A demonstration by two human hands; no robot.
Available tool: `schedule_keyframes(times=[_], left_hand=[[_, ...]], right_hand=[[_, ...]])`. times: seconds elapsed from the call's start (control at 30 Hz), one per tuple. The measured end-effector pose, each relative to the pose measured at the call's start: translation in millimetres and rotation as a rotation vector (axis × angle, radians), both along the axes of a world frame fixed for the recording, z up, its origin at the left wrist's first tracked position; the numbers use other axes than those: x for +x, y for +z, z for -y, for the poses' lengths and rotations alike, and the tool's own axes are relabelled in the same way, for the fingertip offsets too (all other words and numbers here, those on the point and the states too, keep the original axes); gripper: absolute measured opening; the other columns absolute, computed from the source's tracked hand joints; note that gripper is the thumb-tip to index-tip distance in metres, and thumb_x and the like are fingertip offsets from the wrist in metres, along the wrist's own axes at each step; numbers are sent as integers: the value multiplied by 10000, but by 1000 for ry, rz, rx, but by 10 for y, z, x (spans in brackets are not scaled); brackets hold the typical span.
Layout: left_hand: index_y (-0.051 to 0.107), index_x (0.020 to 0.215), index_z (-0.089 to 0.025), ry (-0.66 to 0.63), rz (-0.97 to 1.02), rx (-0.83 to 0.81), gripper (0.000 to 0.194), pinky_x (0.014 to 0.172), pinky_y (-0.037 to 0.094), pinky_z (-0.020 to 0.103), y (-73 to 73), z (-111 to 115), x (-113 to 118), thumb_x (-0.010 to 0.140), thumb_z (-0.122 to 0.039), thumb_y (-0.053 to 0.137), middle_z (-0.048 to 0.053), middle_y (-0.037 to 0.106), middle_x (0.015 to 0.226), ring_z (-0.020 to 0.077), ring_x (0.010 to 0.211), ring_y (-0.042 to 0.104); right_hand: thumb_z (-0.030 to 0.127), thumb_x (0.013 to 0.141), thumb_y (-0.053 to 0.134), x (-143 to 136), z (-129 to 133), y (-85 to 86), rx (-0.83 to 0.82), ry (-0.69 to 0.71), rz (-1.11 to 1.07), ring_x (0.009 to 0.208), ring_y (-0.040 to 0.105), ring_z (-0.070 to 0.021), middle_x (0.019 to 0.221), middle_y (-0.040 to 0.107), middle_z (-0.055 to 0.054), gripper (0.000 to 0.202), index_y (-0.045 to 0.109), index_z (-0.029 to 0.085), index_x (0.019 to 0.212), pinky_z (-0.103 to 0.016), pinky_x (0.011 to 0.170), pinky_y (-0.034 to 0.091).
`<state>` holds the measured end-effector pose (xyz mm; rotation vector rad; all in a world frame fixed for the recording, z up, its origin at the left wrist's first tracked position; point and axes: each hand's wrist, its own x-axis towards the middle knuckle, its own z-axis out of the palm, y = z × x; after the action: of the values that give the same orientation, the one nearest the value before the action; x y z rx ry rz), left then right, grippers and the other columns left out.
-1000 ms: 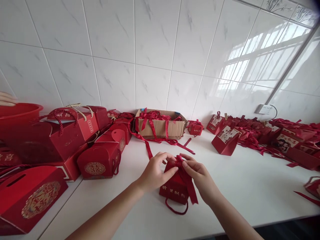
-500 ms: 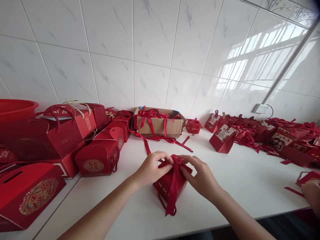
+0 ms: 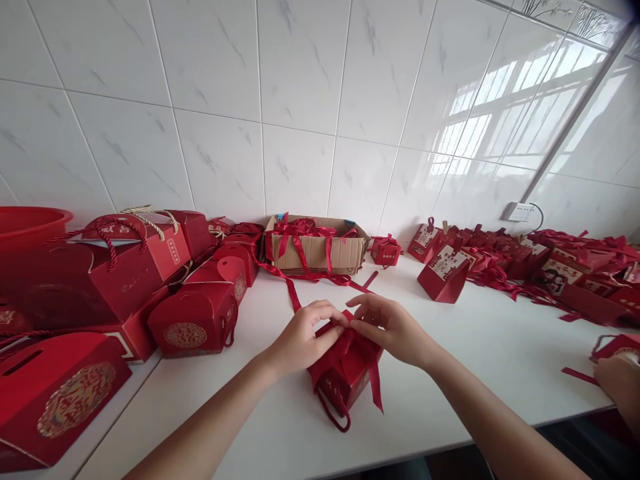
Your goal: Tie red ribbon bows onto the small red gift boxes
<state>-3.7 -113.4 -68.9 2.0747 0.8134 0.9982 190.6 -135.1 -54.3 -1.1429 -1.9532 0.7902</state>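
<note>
A small red gift box (image 3: pixel 343 390) with a twisted cord handle stands on the white table in front of me. Red ribbon (image 3: pixel 374 383) lies over its top, one tail hanging down the right side. My left hand (image 3: pixel 313 337) pinches ribbon at the top of the box from the left, thumb against forefinger. From the right, my right hand (image 3: pixel 393 330) has its thumb on the ribbon at the same spot, the fingers curled above it. The exact bit of ribbon between the fingertips is partly hidden.
At the left several larger red gift boxes (image 3: pixel 193 320) are stacked beside a red basin (image 3: pixel 35 227). A cardboard box (image 3: pixel 315 255) of ribbons stands by the tiled wall. More small boxes (image 3: pixel 445 273) crowd the right side. Another person's hand (image 3: pixel 620 383) is at the right edge.
The ribbon tail that hung down the front of the box now hangs at its right side. My right hand has risen slightly, its fingers lifting. The view has shifted a little.
</note>
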Motion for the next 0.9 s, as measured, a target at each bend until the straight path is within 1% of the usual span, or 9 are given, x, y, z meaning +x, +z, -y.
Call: schedule_keyframes(times=[0.07,0.13,0.27,0.4,0.47,0.57,0.73,0.83,0.9], left_hand=[[685,845,-216,11,-7,9,134,814,489,294,-4,-4,-5,825,-208,552,36,646,884,182,894,605],[685,862,-219,20,-20,16,144,820,486,292,-8,-8,-8,831,-210,545,39,649,895,187,916,601],[677,892,-228,33,-72,69,178,847,470,300,-8,-33,-35,854,-203,504,36,654,915,190,939,590],[673,830,-236,108,-153,182,172,823,460,327,25,-89,-128,832,-190,507,28,665,881,200,889,583],[675,804,-238,142,-187,204,169,795,461,331,44,-110,-173,818,-191,514,30,669,865,208,870,579],[664,808,-236,149,-197,156,163,783,464,325,54,-118,-193,815,-214,503,33,658,873,213,890,572],[617,733,-236,81,-159,-23,178,884,441,321,-16,-126,-153,811,-203,460,32,629,1011,219,1060,528],[624,735,-235,58,-129,-91,247,874,446,306,-90,-152,-139,868,-286,422,38,593,1120,218,1117,500],[625,757,-233,43,-130,-132,299,885,440,303,-124,-170,-130,897,-364,396,40,568,1163,213,1140,485]], right_hand=[[321,861,530,7,-25,-40,38,45,-50,677,588,-127,804,640,-13,189,573,209,1006,-244,581,505],[275,876,505,25,-16,-54,141,71,-16,735,599,-135,837,641,-22,144,603,213,962,-261,632,519],[230,907,452,92,32,-55,312,98,122,771,601,-144,912,632,-46,234,658,251,1017,-284,673,520],[237,923,431,200,52,-81,333,78,170,750,600,-150,897,623,-54,278,660,271,1078,-290,663,521],[250,935,405,247,59,-98,329,85,197,744,596,-154,887,617,-61,301,662,278,1090,-292,648,521],[240,951,354,267,76,-114,333,110,232,735,581,-151,887,590,-69,349,636,288,1150,-286,625,519],[174,945,319,204,105,-127,353,158,288,753,542,-151,887,517,-65,415,547,300,1269,-302,662,524],[116,930,295,179,109,-149,327,180,317,773,524,-150,894,483,-60,480,489,315,1322,-308,689,521],[88,917,288,178,108,-170,316,185,339,786,514,-150,901,462,-58,509,487,323,1323,-309,699,520]])
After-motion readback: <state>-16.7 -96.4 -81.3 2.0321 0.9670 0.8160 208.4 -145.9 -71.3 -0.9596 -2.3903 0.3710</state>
